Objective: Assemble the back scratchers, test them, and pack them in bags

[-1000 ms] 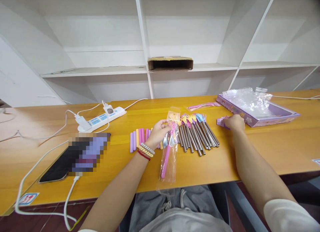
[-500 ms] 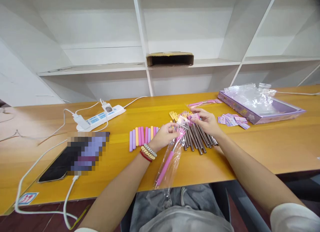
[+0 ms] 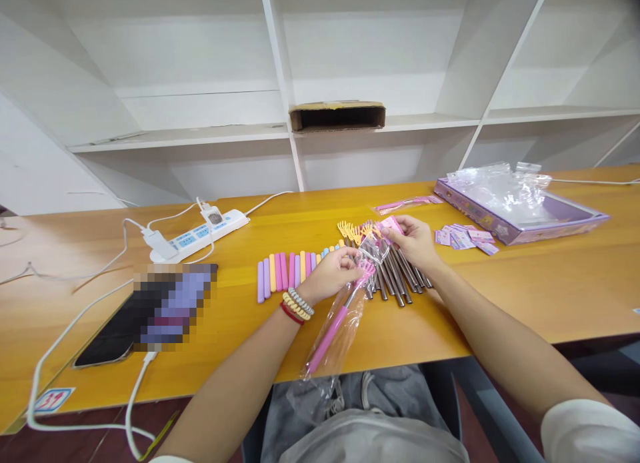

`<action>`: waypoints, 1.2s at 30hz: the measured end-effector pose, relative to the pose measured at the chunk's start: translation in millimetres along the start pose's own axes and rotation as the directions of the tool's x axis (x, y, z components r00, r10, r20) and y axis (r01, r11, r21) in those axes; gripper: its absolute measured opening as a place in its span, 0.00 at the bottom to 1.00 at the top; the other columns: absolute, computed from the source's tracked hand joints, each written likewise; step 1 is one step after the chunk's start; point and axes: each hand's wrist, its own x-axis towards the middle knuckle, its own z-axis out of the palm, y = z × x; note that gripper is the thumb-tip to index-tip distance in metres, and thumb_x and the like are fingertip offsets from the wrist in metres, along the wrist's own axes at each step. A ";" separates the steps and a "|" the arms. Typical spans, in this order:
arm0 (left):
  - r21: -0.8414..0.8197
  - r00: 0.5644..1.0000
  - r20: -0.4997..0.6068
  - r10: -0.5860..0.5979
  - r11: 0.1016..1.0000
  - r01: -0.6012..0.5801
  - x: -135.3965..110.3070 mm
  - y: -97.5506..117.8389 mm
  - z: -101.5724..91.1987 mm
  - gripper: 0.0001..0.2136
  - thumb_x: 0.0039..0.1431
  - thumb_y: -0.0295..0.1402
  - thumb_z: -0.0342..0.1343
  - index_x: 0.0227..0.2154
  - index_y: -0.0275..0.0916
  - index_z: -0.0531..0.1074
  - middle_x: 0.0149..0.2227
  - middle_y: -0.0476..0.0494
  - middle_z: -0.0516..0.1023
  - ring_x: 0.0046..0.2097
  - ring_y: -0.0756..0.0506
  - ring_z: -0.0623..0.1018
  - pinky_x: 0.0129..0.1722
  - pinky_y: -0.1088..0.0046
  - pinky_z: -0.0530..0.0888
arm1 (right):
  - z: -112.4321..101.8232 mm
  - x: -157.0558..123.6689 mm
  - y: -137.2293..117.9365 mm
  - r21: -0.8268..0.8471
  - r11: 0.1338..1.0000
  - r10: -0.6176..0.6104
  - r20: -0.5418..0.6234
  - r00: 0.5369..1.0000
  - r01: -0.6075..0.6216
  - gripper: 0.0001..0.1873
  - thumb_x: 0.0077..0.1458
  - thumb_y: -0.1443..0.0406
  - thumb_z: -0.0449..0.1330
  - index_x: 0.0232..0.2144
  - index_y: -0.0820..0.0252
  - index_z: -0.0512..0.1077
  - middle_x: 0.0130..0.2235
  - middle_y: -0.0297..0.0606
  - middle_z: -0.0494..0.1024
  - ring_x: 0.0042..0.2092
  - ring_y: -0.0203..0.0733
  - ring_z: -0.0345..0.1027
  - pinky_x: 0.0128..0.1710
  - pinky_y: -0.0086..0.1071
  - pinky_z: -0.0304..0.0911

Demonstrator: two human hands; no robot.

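Observation:
My left hand (image 3: 331, 274) is closed on the top of a clear plastic bag (image 3: 336, 330) with a pink back scratcher (image 3: 327, 334) inside; the bag slants down toward the table's front edge. My right hand (image 3: 413, 240) pinches a small pink card (image 3: 389, 225) just above the bag's mouth. Under both hands lies a row of metal back scratchers (image 3: 393, 270) with coloured claw heads. A row of coloured handle sleeves (image 3: 285, 272) lies to the left of my left hand.
A pile of small purple cards (image 3: 465, 239) sits right of my right hand. A purple box (image 3: 520, 210) with clear bags is at the right. A power strip (image 3: 200, 235), cables and a phone (image 3: 120, 330) are at the left. A bagged scratcher (image 3: 405, 204) lies behind.
My right hand left the pile of purple cards with one card and came left to the bag's mouth. My left hand lifted the bag's top slightly.

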 end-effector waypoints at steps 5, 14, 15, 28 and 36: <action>-0.002 1.000 0.002 0.007 1.000 -0.007 0.4 -0.7 -0.4 0.19 0.50 0.31 0.57 0.46 0.34 0.64 0.24 0.52 0.67 0.26 0.53 0.68 0.28 0.73 0.64 | 3.3 -1.5 0.4 0.042 0.999 -0.023 -0.063 0.998 0.026 0.18 0.42 0.57 0.66 0.34 0.62 0.71 0.28 0.35 0.75 0.25 0.31 0.64 0.25 0.27 0.61; 0.007 1.000 0.010 0.025 1.000 -0.025 0.5 -2.0 -2.7 0.20 0.51 0.32 0.57 0.47 0.34 0.63 0.26 0.51 0.69 0.27 0.52 0.70 0.29 0.72 0.65 | 3.1 -1.8 -5.1 0.113 0.993 -0.035 -0.018 0.999 0.036 0.23 0.33 0.62 0.70 0.33 0.61 0.68 0.26 0.33 0.74 0.27 0.33 0.67 0.28 0.30 0.65; 0.007 1.000 0.011 0.022 1.000 -0.022 0.3 -1.9 -2.6 0.20 0.51 0.32 0.57 0.47 0.34 0.63 0.25 0.51 0.68 0.27 0.52 0.70 0.28 0.72 0.65 | 2.6 -1.6 -5.3 0.124 0.992 -0.020 0.003 1.000 0.019 0.23 0.33 0.61 0.70 0.33 0.61 0.68 0.26 0.33 0.74 0.27 0.33 0.67 0.28 0.30 0.65; 0.003 0.998 0.032 0.048 0.999 -0.048 -0.8 -2.1 -1.0 0.20 0.50 0.32 0.56 0.47 0.34 0.63 0.24 0.52 0.68 0.26 0.52 0.70 0.28 0.72 0.65 | 4.6 -4.1 -7.0 0.168 0.980 0.080 0.165 0.983 -0.108 0.18 0.42 0.58 0.66 0.31 0.61 0.66 0.24 0.32 0.72 0.21 0.32 0.63 0.22 0.30 0.63; 0.005 0.998 0.045 0.048 0.999 -0.048 -1.5 -1.0 -1.7 0.20 0.51 0.31 0.56 0.47 0.34 0.63 0.25 0.51 0.68 0.28 0.51 0.70 0.30 0.71 0.65 | 4.1 -2.4 -5.9 0.238 0.959 0.124 0.127 0.984 -0.151 0.24 0.32 0.61 0.71 0.31 0.61 0.66 0.28 0.31 0.73 0.26 0.31 0.65 0.28 0.30 0.64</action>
